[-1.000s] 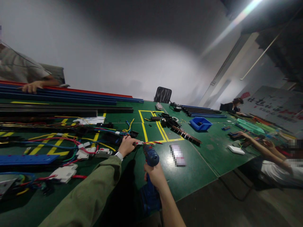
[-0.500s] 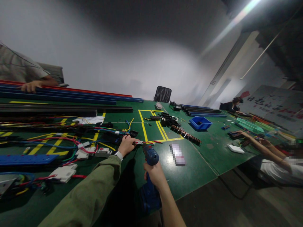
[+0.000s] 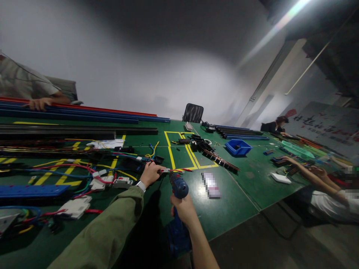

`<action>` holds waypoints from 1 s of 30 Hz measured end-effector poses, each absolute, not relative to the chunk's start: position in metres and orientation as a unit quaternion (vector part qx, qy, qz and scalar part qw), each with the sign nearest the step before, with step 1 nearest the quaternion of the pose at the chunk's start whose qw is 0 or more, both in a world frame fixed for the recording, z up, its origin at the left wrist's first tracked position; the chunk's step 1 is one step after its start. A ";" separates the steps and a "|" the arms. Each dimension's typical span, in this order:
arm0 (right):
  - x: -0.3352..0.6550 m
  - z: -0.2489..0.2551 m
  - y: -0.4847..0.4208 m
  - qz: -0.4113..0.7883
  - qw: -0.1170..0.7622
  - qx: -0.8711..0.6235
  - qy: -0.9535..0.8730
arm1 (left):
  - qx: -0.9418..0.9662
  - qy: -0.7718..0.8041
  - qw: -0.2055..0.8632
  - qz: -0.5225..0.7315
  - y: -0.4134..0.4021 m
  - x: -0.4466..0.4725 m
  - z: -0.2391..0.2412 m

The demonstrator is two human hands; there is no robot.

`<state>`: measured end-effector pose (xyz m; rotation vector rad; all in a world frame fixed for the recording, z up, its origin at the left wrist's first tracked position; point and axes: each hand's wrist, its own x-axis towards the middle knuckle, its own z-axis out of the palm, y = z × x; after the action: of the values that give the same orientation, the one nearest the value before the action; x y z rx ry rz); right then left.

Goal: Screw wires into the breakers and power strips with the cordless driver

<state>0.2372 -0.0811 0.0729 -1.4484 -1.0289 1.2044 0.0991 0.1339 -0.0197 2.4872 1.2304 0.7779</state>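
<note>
My right hand [image 3: 183, 208] is wrapped round the handle of a blue cordless drill [image 3: 180, 186], whose front end points away from me. Just left of it, my left hand [image 3: 150, 174] has its fingers closed on a small white electrical part [image 3: 165, 170]. Short red and yellow wires [image 3: 183, 170] stick out from that part toward the right. The drill's front end is close to the part, but I cannot tell whether they touch. Loose wires with white connector blocks [image 3: 123, 182] lie on the green table left of my hands.
Long blue and red rails [image 3: 112, 115] lie at the far left, near another person's hand [image 3: 40, 104]. A blue bin [image 3: 238, 147] stands right of a black rack strip [image 3: 221, 160]. A blurred-out flat object [image 3: 211, 185] lies nearer. Another person's hands work on parts at the right.
The view has shifted very slightly. Both hands keep practically the same place and hold, with the drill still by the white part.
</note>
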 end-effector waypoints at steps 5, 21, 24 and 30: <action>0.237 0.073 -0.081 0.497 0.475 -0.599 -0.410 | 0.856 0.423 0.129 0.268 0.134 0.099 -0.021; 0.241 0.063 -0.081 0.488 0.466 -0.598 -0.432 | 0.859 0.420 0.125 0.265 0.136 0.099 -0.024; 0.239 0.065 -0.081 0.493 0.472 -0.594 -0.426 | 0.859 0.424 0.122 0.260 0.136 0.099 -0.022; 0.238 0.073 -0.080 0.504 0.474 -0.594 -0.411 | 0.859 0.426 0.120 0.258 0.134 0.098 -0.019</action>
<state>0.2381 -0.0797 0.0729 -1.4525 -1.0051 1.2335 0.0982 0.1341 -0.0190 2.5092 1.2435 0.7545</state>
